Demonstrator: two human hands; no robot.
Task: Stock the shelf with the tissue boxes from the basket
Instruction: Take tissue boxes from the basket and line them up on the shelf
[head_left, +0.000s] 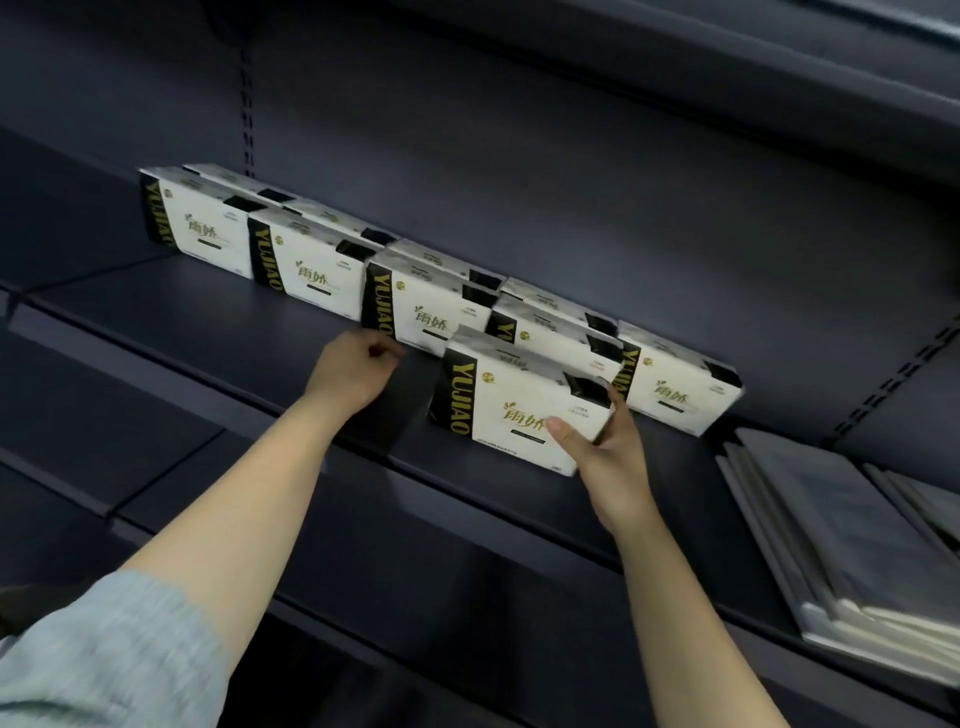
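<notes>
A white tissue box with a black side band and gold lettering (511, 402) stands on its edge at the front of the dark shelf (218, 332). My right hand (602, 441) grips its lower right corner, thumb on the front face and fingers behind. My left hand (353, 371) hovers over the shelf with its fingers curled and holds nothing, just left of that box and below another one (431, 312). Several identical boxes (306, 262) stand in a double row along the shelf's back. The basket is out of view.
A stack of flat grey-white packets (852, 545) lies on the shelf at the right. Slotted uprights (248, 119) run up the back panel. Another shelf board (779, 62) hangs above, and a lower shelf (467, 649) shows beneath my arms.
</notes>
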